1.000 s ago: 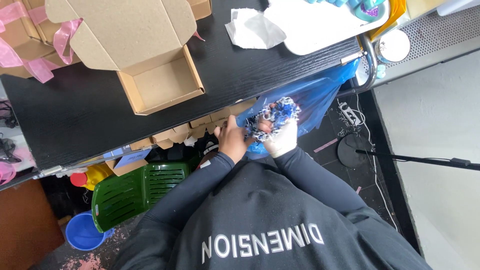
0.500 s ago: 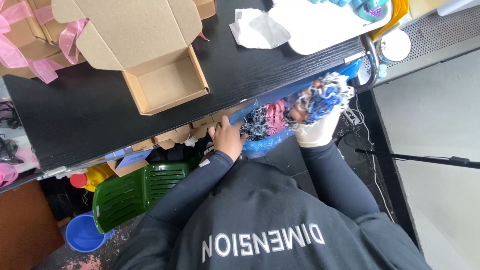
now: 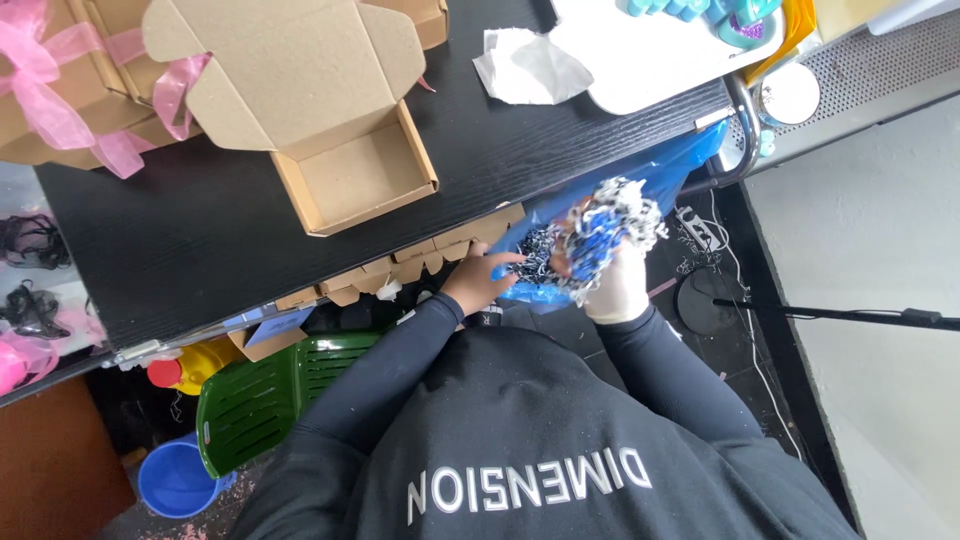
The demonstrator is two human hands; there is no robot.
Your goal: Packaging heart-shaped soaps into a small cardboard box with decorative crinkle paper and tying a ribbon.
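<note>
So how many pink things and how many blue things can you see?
Pink: 2, the ribbon bows and pink stuff at the left edge
Blue: 3, the plastic bag, the shredded paper, the bucket
Total: 5

Since a second ago my right hand has lifted a clump of blue, white and black shredded paper up out of the blue plastic bag. Half a second ago the clump sat farther from my left hand; it now sits closer in, just beside it.
</note>
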